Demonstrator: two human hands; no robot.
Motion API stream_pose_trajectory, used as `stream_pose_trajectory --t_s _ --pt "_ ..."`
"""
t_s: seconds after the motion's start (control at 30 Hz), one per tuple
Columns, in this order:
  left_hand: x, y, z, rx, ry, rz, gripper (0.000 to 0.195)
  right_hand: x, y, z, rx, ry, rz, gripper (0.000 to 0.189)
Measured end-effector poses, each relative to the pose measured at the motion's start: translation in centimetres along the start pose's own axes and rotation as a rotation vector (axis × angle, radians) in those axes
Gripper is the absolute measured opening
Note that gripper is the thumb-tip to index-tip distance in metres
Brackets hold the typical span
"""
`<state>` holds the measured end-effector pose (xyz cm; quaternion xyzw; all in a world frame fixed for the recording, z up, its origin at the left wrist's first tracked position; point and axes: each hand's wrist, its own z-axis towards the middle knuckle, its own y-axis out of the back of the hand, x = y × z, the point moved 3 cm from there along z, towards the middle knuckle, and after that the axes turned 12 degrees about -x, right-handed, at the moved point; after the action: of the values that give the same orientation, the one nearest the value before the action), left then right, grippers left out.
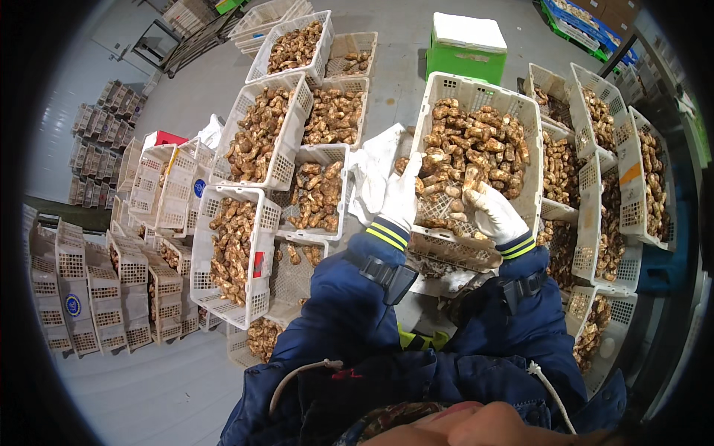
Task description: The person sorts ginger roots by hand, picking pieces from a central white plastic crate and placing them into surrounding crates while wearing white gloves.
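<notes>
Both of my hands wear white gloves. My left hand (399,195) is at the left rim of a white perforated plastic crate (534,150), with a brown mushroom (401,164) held at its fingers. Over the near part of the crate, my right hand (495,214) pinches a pale-stemmed mushroom (473,177) between thumb and fingers. A heap of brown and whitish mushrooms (479,136) fills the crate's far part. Near my hands the heap thins, and the mesh floor shows with a few mushrooms on it.
Crates of mushrooms (259,134) stand to my left, some stacked on others. More filled crates (608,223) line my right. A green box with a white lid (467,50) stands beyond the middle crate. White cloth or sheeting (368,173) lies beside my left hand.
</notes>
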<state>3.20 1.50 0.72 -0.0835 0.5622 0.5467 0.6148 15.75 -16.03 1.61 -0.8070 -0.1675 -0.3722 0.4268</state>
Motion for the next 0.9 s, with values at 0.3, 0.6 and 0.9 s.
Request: stream_pose_trajectory --t_s 0.3,0.6,0.9 --pt "-4.3 1.1 0.7 -0.028 0.196 -0.518 0.039 -1.3 1.9 0.3 0.039 -0.12 0.356 0.023" --pt "-4.7 1.2 0.7 -0.018 0.376 -0.63 0.041 -0.2 0.9 0.4 -0.115 0.101 0.042 0.024" --pt "-4.2 -0.3 1.0 -0.001 0.761 -0.983 0.046 -0.3 1.4 1.3 -0.427 0.43 -0.913 0.055"
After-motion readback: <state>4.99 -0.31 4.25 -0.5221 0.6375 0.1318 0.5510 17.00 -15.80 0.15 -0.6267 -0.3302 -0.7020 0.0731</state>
